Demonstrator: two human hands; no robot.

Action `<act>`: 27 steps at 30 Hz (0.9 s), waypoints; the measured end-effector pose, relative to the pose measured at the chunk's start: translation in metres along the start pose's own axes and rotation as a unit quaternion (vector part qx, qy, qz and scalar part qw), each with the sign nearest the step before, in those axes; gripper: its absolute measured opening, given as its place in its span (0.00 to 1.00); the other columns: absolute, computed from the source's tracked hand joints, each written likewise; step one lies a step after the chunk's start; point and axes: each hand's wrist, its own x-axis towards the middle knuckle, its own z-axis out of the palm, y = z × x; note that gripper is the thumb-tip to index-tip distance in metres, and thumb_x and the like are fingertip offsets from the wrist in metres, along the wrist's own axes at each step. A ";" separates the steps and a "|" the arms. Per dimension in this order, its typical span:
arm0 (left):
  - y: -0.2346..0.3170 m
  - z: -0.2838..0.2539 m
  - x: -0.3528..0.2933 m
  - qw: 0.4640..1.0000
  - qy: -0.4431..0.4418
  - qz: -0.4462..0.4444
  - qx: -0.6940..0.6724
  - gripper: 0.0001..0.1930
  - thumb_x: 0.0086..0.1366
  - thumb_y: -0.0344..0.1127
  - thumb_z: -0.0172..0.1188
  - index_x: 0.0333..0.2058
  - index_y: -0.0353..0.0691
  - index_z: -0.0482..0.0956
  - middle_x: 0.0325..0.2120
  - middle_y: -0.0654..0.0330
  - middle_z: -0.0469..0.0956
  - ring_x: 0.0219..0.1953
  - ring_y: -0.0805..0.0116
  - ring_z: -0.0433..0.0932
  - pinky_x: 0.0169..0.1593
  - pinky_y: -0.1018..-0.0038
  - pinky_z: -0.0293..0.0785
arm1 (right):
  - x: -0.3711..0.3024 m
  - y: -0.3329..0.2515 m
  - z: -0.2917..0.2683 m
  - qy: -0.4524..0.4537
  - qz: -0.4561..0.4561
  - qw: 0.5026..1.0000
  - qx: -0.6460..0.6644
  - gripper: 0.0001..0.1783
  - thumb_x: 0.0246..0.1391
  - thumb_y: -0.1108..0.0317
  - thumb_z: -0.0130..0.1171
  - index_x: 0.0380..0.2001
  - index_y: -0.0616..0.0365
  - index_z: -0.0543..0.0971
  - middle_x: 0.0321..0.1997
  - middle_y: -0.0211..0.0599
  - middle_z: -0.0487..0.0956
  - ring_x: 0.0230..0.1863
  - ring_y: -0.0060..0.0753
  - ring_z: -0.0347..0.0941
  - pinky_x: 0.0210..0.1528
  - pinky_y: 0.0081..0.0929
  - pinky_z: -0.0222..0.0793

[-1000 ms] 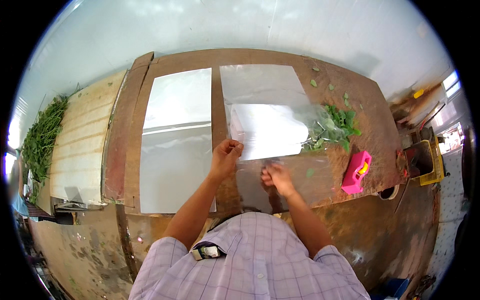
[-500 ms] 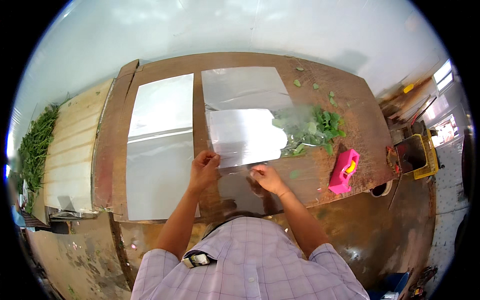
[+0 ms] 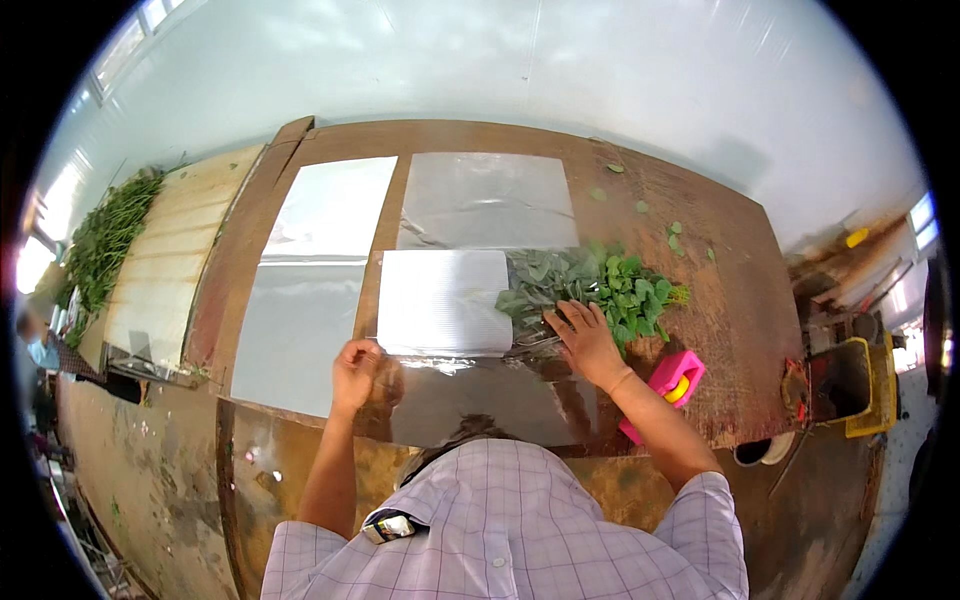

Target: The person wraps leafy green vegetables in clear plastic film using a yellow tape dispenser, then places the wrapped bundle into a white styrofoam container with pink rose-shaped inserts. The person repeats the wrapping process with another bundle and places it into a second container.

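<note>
A white ridged sheet [image 3: 445, 302] lies on the table, wrapped around or over the left end of a bunch of leafy green stems [image 3: 632, 300]. Clear plastic film [image 3: 480, 405] spreads below the white sheet, its front part hanging toward me. Leaves nearest the white sheet look dull, as if covered by film. My left hand [image 3: 354, 376] is closed in a pinch on the film at its left edge, near the sheet's lower left corner. With fingers spread, my right hand [image 3: 588, 345] rests on the leaves, flat over their near side.
Two stacks of sheets, a silvery white one [image 3: 330, 215] and a clear grey one [image 3: 487, 195], lie behind and left on the wooden table [image 3: 740, 250]. A pink tape dispenser [image 3: 676, 376] stands by my right forearm. Cut greens [image 3: 115, 240] pile at far left; a yellow crate [image 3: 880, 385] is right.
My right hand has moved right and away from me, from the film's near edge onto the leaves. My left hand has shifted left and nearer to me. The white sheet now lies flatter and straighter.
</note>
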 end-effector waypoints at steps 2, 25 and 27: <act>0.024 0.005 -0.002 0.993 0.099 0.024 0.055 0.03 0.62 0.25 0.55 0.35 0.37 0.75 0.29 0.66 0.75 0.32 0.76 0.72 0.39 0.79 0.70 | 0.001 0.028 0.009 -0.028 -0.006 0.992 0.122 0.28 0.46 0.65 0.63 0.54 0.51 0.72 0.56 0.42 0.71 0.58 0.43 0.66 0.59 0.41 0.61; 0.115 0.300 0.058 0.762 -0.217 0.161 0.588 0.20 0.54 0.45 0.64 0.43 0.45 0.73 0.43 0.54 0.73 0.48 0.54 0.72 0.46 0.58 0.70 | 0.108 0.151 0.055 -0.096 0.134 0.944 0.286 0.15 0.50 0.59 0.57 0.33 0.59 0.81 0.34 0.48 0.79 0.38 0.55 0.75 0.43 0.47 0.69; 0.139 0.304 0.056 0.761 -0.222 0.138 0.593 0.29 0.51 0.45 0.67 0.52 0.47 0.69 0.50 0.54 0.69 0.54 0.53 0.67 0.52 0.57 0.66 | 0.106 0.151 0.056 -0.048 0.113 0.959 0.254 0.11 0.49 0.62 0.56 0.29 0.58 0.80 0.33 0.47 0.78 0.37 0.56 0.73 0.42 0.48 0.69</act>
